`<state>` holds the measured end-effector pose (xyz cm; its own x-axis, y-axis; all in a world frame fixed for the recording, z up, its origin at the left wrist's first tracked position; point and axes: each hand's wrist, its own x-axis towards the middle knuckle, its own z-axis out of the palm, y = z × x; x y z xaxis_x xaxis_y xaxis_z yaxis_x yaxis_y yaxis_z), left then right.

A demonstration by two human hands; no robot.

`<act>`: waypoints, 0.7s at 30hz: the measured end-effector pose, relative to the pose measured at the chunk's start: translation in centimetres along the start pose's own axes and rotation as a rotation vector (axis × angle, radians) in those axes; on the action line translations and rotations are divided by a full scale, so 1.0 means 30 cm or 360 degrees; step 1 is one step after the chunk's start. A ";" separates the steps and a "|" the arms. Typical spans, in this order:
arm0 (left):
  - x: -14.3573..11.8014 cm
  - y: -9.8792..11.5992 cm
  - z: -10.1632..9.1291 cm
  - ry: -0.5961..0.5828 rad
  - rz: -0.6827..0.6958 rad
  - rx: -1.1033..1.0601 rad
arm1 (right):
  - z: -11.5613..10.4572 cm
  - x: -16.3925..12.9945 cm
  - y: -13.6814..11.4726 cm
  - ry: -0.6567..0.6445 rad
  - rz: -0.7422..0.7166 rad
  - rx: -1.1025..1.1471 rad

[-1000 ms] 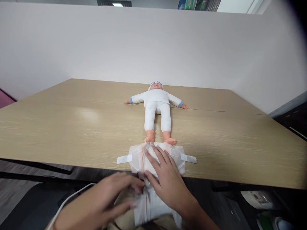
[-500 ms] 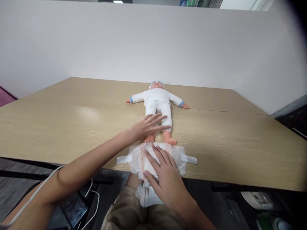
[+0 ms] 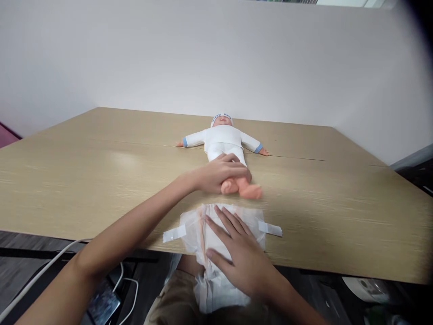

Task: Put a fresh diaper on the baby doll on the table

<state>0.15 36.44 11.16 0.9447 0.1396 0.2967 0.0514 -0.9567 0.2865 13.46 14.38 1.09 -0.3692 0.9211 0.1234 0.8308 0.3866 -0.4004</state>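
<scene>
Behind the wood-toned worktop [image 3: 101, 189] rose a pale wall [image 3: 216, 58]; on it a white-clad doll [image 3: 223, 135] lay face up, head toward the far edge and arms spread wide. From where I stood, the left hand [image 3: 221, 174] was curled around the doll's lower legs, the feet [image 3: 251, 192] showing just beyond. The right hand [image 3: 239, 253] lay spread flat on an opened diaper [image 3: 216, 241] that hung over the middle of the near edge.

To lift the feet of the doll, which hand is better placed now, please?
Probably the left. The left hand is closed around the legs of the doll, near its feet, whereas the right hand lies spread on the diaper.
</scene>
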 end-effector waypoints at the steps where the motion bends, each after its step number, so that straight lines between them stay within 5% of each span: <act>1: 0.015 -0.007 -0.029 0.0084 -0.0010 -0.0068 | -0.009 0.012 0.009 -0.0035 0.0008 0.0013; 9: 0.086 -0.073 -0.230 0.0481 -0.0109 -0.0514 | -0.029 0.169 0.110 -0.0129 -0.0028 0.0008; 21: 0.068 -0.112 -0.274 0.0743 -0.0146 -0.0564 | -0.025 0.616 0.389 0.0052 -0.0074 -0.0086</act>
<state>-0.76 42.03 18.29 0.6951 0.3921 0.6026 -0.0608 -0.8031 0.5927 16.64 35.94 -0.63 -0.3949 0.9028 0.1706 0.8347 0.4301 -0.3440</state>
